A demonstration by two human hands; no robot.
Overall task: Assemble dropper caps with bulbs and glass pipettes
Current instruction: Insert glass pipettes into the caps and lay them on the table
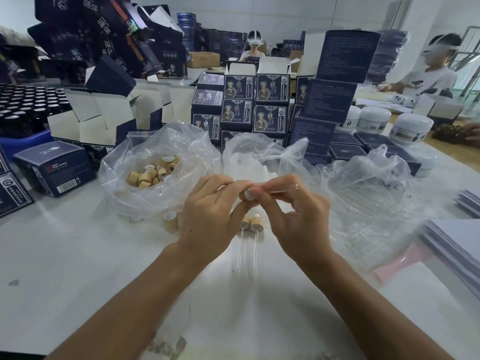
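Glass pipette (pixel 281 190): thin, stiff, light, slick, likely to snap under side load; best pinched close to the cap end and pushed straight along its axis. Pinched in right hand (pixel 293 216), fingertips curled round the tube, tip pointing away right. Cap (pixel 247 194) held mid-air above table (pixel 78 255), gripped between thumb and fingers of left hand (pixel 210 211); small, rigid, easy to hold. Two finished droppers (pixel 250 231) lying below. Bag of caps (pixel 153 172) to the left.

wood-look matt cap (pixel 246 194), clear glass pipette (pixel 283 190), crinkly glossy plastic bags (pixel 122 162).
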